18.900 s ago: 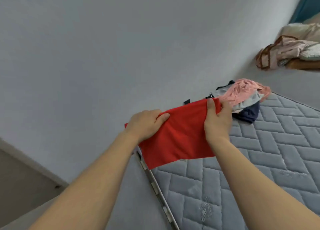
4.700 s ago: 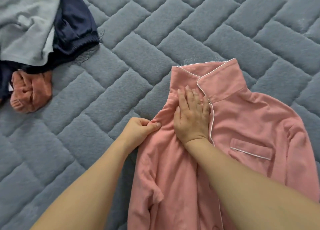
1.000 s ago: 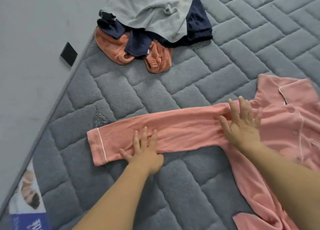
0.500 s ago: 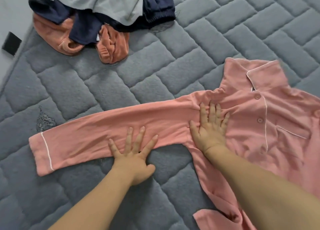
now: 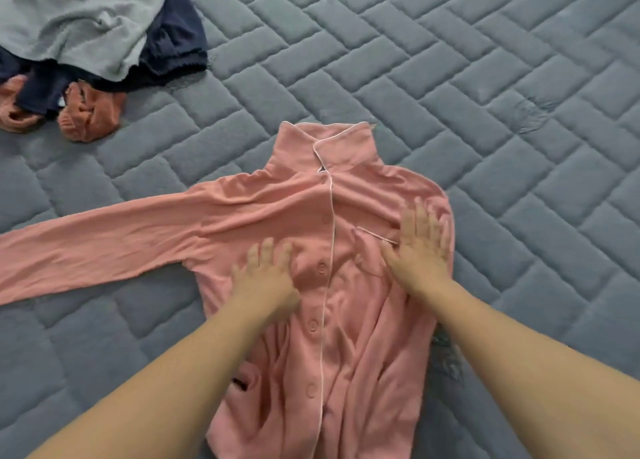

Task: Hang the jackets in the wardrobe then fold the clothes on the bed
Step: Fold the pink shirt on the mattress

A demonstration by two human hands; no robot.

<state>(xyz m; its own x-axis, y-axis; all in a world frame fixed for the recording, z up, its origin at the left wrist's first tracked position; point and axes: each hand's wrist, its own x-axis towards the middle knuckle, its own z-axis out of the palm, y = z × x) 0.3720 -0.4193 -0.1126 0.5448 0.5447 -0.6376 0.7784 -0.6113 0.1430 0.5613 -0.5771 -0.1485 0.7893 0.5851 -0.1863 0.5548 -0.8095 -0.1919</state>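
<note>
Bed [image 5: 485, 78]: a grey quilted cover stitched in a brick-like pattern lies under both hands and spreads out on every side of them.
Shirt [image 5: 311, 216]: a pink button-up top with thin white piping, lying face up on the bed directly beneath the hands, collar on the far side of them and hem toward the person.
Sleeve [image 5: 97, 247]: one long sleeve is stretched flat, running well out past the left hand to the picture's edge.
Other sleeve: not visible; the cloth at the shoulder just beyond the right hand ends in a rounded edge.
Clothes pile [image 5: 86, 50]: far ahead and to the left of the left hand, well apart from the shirt; a pale grey garment on top, dark navy cloth under it, orange-pink cloth at the near edge.
Left hand [image 5: 263, 275]: fingers straight and spread, palm down on the shirt's chest just left of the button line; it grips nothing.
Right hand [image 5: 419, 247]: fingers straight, palm down on the chest at the piped pocket edge, blurred; it grips nothing.
Collar [image 5: 332, 147]: flat, beyond and between the two hands.
Buttons [image 5: 322, 269]: a row running between the hands.
Writing: none can be read on any cloth.
</note>
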